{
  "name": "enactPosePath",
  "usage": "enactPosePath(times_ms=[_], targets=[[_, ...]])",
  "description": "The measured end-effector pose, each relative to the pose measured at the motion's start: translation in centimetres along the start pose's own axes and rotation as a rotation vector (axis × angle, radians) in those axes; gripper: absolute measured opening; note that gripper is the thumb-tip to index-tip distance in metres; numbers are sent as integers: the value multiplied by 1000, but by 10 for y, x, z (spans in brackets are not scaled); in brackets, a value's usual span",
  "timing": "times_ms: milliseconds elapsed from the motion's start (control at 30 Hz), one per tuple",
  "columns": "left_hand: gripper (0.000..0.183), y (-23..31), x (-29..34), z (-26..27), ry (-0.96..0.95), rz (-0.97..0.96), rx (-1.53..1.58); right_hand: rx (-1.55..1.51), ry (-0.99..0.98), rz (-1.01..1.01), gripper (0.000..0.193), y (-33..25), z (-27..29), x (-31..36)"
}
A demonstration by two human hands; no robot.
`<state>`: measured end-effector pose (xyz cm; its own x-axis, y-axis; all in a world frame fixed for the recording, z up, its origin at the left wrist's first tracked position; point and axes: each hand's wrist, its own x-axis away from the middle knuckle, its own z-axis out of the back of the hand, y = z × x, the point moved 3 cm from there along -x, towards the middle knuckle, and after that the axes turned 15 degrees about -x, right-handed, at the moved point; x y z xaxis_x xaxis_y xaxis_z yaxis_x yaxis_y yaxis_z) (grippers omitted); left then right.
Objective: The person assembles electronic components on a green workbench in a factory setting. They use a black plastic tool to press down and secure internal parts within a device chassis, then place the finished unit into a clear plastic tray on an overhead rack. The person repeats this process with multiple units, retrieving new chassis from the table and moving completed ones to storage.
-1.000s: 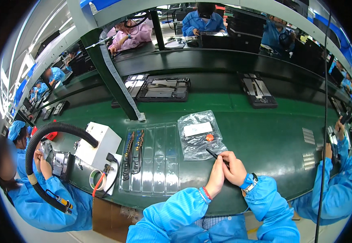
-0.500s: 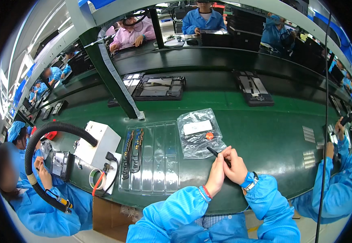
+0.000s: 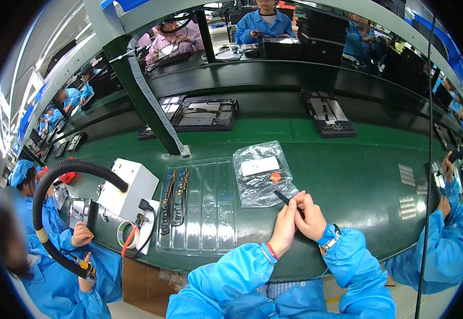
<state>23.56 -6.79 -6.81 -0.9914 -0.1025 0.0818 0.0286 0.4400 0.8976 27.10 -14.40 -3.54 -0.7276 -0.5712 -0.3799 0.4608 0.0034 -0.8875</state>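
Observation:
Both my hands meet over the near side of the green bench. My left hand [image 3: 282,228] and my right hand [image 3: 311,219] are closed together around a slim black stick-like piece [image 3: 281,197]. Its tip pokes out past my fingers toward the upper left; the rest is hidden in my grip, so its kind cannot be made out. Just beyond that tip lies a clear plastic bag [image 3: 253,192] with a white label and an orange round sticker. To the left rests a clear compartment tray [image 3: 216,212], where two rows of small dark cable-like parts [image 3: 179,196] fill the left-hand slots.
On the left stand a white box [image 3: 130,183] with a black flexible hose [image 3: 72,164], a tape roll [image 3: 127,234] and a black-plugged cable [image 3: 149,207]. Opened flat devices [image 3: 206,114] lie on the belt beyond. Co-workers sit either side. A green post [image 3: 149,101] rises at the back left.
The devices on the far belt have shifted slightly left. The left co-worker's hands have moved apart. My hands stay in place, and the black piece's tip has shifted slightly.

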Motion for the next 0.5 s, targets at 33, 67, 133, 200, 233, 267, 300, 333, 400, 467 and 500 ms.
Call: enactPosePath(times_ms=[33, 67, 133, 200, 233, 267, 300, 333, 400, 467, 500], targets=[[44, 1, 0, 0, -1, 6, 6, -8, 1, 4, 19, 0, 0, 0], [44, 2, 0, -1, -2, 13, 11, -16, 2, 8, 19, 0, 0, 0], [44, 3, 2, -1, 1, 23, 16, -36, -8, 10, 19, 0, 0, 0], [44, 4, 3, 0, 8, 30, 14, -58, -29, 7, 19, -1, 1, 0], [43, 5, 4, 0, 17, 15, -1, -55, -42, 3, 19, -3, 1, 0], [43, 5, 5, 0, 26, 0, -16, -52, -56, 0, 20, -5, 1, 0], [43, 6, 5, 0, 34, -15, -31, -49, -69, -4, 20, -5, 1, 1], [43, 7, 6, -1, 36, -13, -29, -45, -68, 4, 21, -5, 2, 1], [43, 9, 7, -2, 40, -9, -24, -36, -64, 20, 22, -5, 2, 2], [42, 9, 7, -3, 34, -1, 7, -51, -43, -31, 23, -1, 2, 2], [42, 8, 7, -4, 30, 3, 24, -57, -32, -57, 24, 1, 2, 3]])
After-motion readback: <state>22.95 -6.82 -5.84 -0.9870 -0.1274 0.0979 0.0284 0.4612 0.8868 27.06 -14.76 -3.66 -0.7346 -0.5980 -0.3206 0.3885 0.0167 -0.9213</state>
